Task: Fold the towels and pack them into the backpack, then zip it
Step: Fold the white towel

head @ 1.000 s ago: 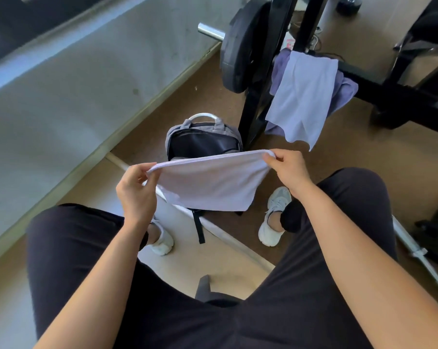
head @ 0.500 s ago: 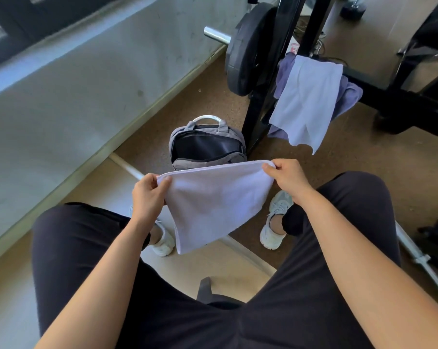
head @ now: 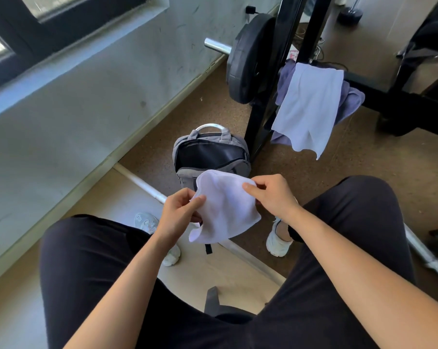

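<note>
Standing on the brown floor (head: 326,187) ahead of the seated person's knees, a grey backpack (head: 211,157) gapes open at the top, its dark lining showing and its pale handle loop toward the wall. Just beside it rises a black steel rack (head: 263,117) carrying a round weight plate (head: 250,59) on a shiny bar. Two more towels hang over the rack's rail: a white towel (head: 306,107) in front, a lilac towel (head: 351,99) behind it. Between the knees, the left hand (head: 177,212) and right hand (head: 273,195) hold a soft white terry towel (head: 225,207); the fingers of each hand pinch an upper corner, close together. It droops in a rounded fold, long axis hanging downward, partly hiding the backpack's front.
</note>
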Motion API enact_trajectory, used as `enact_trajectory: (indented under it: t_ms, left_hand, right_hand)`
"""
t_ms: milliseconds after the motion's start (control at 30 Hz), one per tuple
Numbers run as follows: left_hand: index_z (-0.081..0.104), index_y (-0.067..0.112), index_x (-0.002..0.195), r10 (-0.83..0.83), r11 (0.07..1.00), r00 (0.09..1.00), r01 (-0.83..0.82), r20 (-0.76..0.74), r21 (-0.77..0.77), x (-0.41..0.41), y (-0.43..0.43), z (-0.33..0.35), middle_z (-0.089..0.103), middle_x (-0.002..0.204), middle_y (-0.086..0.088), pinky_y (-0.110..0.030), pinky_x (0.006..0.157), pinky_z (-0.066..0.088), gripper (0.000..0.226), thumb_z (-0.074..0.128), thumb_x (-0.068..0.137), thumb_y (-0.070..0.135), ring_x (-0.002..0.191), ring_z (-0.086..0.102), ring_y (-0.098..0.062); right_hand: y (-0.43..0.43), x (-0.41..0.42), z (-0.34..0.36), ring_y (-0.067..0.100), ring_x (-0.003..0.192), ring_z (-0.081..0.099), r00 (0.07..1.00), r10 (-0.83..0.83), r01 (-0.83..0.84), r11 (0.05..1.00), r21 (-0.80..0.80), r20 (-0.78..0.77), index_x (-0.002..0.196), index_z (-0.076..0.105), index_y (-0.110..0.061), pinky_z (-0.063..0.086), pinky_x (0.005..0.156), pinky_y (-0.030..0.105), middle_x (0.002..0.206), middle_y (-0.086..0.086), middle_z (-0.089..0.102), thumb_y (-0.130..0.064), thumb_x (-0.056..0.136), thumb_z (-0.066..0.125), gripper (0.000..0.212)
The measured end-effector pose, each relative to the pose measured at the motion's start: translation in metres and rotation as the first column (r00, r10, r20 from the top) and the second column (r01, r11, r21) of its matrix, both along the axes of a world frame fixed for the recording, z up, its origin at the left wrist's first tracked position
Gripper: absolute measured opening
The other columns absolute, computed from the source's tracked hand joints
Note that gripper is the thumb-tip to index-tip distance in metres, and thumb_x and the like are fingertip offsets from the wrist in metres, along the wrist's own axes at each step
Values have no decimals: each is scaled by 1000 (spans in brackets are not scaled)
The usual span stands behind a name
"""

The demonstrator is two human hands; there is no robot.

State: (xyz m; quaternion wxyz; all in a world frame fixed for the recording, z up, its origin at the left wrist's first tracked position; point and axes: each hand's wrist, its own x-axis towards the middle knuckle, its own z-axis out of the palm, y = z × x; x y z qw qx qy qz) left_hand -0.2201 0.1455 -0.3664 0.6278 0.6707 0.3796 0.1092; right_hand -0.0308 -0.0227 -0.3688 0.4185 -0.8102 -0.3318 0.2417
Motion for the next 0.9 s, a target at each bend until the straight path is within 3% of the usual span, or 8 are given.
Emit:
enact_trajectory:
  t_ms: [200,333,433,567,667,733,800,900]
  left_hand:
    - [66,2,81,-139,989,989,142,56,-49,7,-21,4,67,68,-5,-31,67,57,21,68,98,13,65,64,-15]
    - [66,-2,79,-117,989,992,121,54,-82,8,-24,3,68,67,-10,-34,69,58,24,71,96,13,66,67,-18]
    - [64,5,71,-63,992,997,67,41,-110,9,-24,5,69,66,-11,-32,69,58,25,73,94,11,69,69,-20]
    - [61,10,63,-58,992,997,64,56,-107,10,-26,10,66,61,-3,-27,67,56,32,74,92,9,62,64,-12]
    - [71,7,68,-104,989,990,113,92,-100,10,-31,15,73,70,-9,-26,71,54,22,77,89,12,68,65,-13]
    - [79,15,72,-153,985,984,159,91,-65,8,-31,20,75,74,-5,-24,71,51,19,75,91,15,73,63,-10]
    - [83,20,78,-156,986,983,160,93,-41,5,-27,22,77,79,-4,-28,72,53,22,69,94,15,80,67,-12]
    - [80,9,82,42,998,985,-33,165,-60,3,-15,22,78,84,-12,-25,63,51,21,61,91,9,72,70,-18]
  right_hand:
    - [12,-29,5,23,55,47,991,134,-135,991,13,19,67,64,-2,44,56,44,60,17,56,-30,97,64,41]
    - [16,-39,7,18,63,56,975,214,-216,976,33,52,83,76,-12,48,63,41,65,5,64,-28,97,64,25]
    - [18,-40,10,13,74,58,954,290,-292,956,21,70,95,77,-16,49,68,34,79,-1,64,-25,89,72,12]
    - [22,-50,9,14,85,60,928,332,-326,943,-65,168,115,70,-21,52,74,31,96,-8,59,-36,78,82,42]
    - [26,-55,4,19,83,61,936,277,-278,960,-31,218,110,72,-17,54,73,39,95,-4,58,-35,83,78,33]
    - [26,-53,0,21,81,61,945,273,-277,961,-5,179,106,73,-16,54,72,40,92,0,60,-32,86,75,26]
    - [25,-47,0,18,81,61,957,276,-279,960,25,91,104,75,-14,51,71,31,89,1,61,-32,88,76,24]
    - [22,-34,7,15,74,59,972,233,-231,971,56,-28,92,75,-9,45,67,26,82,6,65,-28,91,74,19]
